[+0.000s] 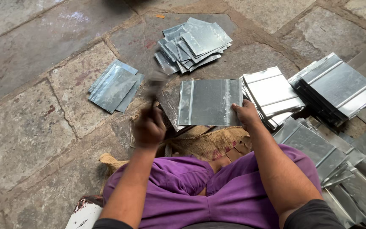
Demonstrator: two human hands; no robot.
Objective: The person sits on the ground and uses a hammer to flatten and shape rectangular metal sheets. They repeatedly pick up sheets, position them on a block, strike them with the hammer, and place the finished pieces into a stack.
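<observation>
The person is sitting on a grey stone-slab floor [26, 131] in purple trousers [217, 195], and the right hand [247, 113] is pinching the near right corner of a flat rectangular galvanised metal sheet with two raised ribs [210, 101], which is lying in front of the knees over a piece of brown burlap sacking [204, 142]. The left hand [149, 126] is closing its grip around the handle of a dark, motion-blurred tool that looks like a hammer [156, 82], poised at the sheet's left edge; the blur is hiding how tightly the fingers are wrapping it. From here the likeliest trouble is looking like a blow that is landing off the edge, since the tool is moving fast and the sheet is being steadied at one corner only, so it may be skidding or flipping on the soft sacking. The bare fingers holding the thin cut edge are also risking a nick if the sheet is jumping. A fanned heap of similar small metal sheets [195, 42] and a stack of ribbed sheets to the right [272, 95] are lying close enough to be knocked askew.
</observation>
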